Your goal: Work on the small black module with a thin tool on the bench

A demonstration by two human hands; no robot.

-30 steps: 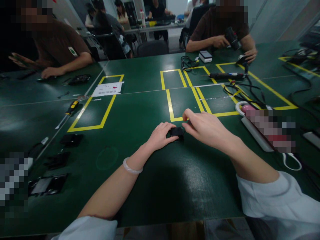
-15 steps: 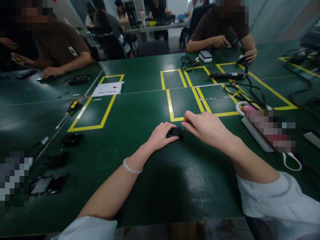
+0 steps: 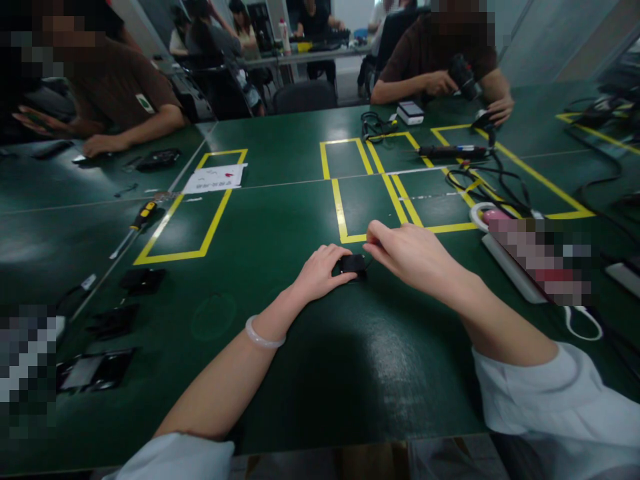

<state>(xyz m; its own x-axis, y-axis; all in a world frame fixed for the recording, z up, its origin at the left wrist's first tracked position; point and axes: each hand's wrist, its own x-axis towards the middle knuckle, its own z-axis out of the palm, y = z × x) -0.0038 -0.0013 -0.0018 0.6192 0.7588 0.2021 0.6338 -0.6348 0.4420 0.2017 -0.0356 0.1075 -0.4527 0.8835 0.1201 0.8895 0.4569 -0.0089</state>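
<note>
A small black box-shaped part (image 3: 354,264) lies on the green table (image 3: 280,373) in front of me. My left hand (image 3: 324,272) grips its left side between thumb and fingers. Just right of the part, my right hand (image 3: 407,257) is closed in a pinch. A thin dark end shows between its fingertips and the part, too small to name. Away to the left lie several black parts, among them a flat one (image 3: 143,280) and a shiny one with a pale panel (image 3: 95,370).
A yellow-black screwdriver (image 3: 145,215) and a paper sheet (image 3: 215,179) lie at left. Yellow tape (image 3: 345,227) marks rectangles. Black cables (image 3: 500,183) and a pink object (image 3: 530,250) are at right. Across the table, one person holds a power drill (image 3: 465,77); another sits at left.
My hands and the black part stay almost in place. The person at the far left has shifted a raised hand slightly.
</note>
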